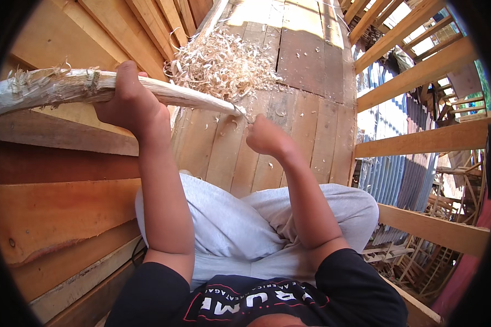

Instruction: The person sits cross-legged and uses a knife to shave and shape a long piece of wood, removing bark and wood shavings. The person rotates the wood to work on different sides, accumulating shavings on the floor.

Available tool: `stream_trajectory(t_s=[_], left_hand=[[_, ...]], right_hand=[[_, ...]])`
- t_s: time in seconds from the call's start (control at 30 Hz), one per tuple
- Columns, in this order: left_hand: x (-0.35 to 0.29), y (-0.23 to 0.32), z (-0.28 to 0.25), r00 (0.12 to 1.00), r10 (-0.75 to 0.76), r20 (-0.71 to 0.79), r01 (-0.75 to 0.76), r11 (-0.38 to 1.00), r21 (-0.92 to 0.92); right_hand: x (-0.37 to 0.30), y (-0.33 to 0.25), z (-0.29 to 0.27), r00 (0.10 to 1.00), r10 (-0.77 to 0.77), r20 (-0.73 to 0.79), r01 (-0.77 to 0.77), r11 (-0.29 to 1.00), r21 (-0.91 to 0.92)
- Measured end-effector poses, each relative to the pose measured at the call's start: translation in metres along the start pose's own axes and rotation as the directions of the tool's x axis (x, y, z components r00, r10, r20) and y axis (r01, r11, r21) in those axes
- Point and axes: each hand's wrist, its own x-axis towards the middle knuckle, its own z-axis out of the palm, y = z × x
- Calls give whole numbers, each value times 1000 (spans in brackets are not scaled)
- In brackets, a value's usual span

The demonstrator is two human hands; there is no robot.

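A long, curved, pale stick (191,98) of peeled wood runs from the left edge to a narrow tip in the middle of the head view. Rough, frayed fibres stand up along its thicker left part. My left hand (133,103) is closed around the stick, with the thumb over its top. My right hand (268,136) is a fist close beside the narrow tip. Between that fist and the tip shows a thin, dark, blade-like tool (249,117); its handle is hidden in my fingers. Whether it touches the wood, I cannot tell.
A heap of curled wood shavings (223,62) lies on the plank floor (305,125) ahead, with loose curls scattered around. Stacked boards (65,212) form a wall close on my left. Wooden rails (420,147) line the right, with corrugated metal sheets (390,131) beyond.
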Motion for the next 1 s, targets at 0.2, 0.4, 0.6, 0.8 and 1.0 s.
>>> stream_trajectory(t_s=[0.2, 0.4, 0.6, 0.8, 1.0], left_hand=[[-1, 1, -1, 1000, -6, -5, 6, 1000, -18], [-2, 0, 2, 1000, 2, -24, -3, 999, -37], [-1, 1, 1, 999, 42, -17, -42, 998, -54], [-1, -2, 0, 1000, 4, 6, -4, 999, -46], [1, -2, -2, 999, 34, -9, -34, 998, -60]], right_hand=[[-13, -18, -1, 997, 82, -6, -82, 992, -90], [11, -6, 39, 981, 74, -182, -83, 996, -45], [-15, -23, 43, 987, 114, -116, -126, 987, -97], [16, 14, 59, 986, 108, -130, -120, 989, -87], [-17, -26, 32, 993, 25, -116, -32, 998, -54]])
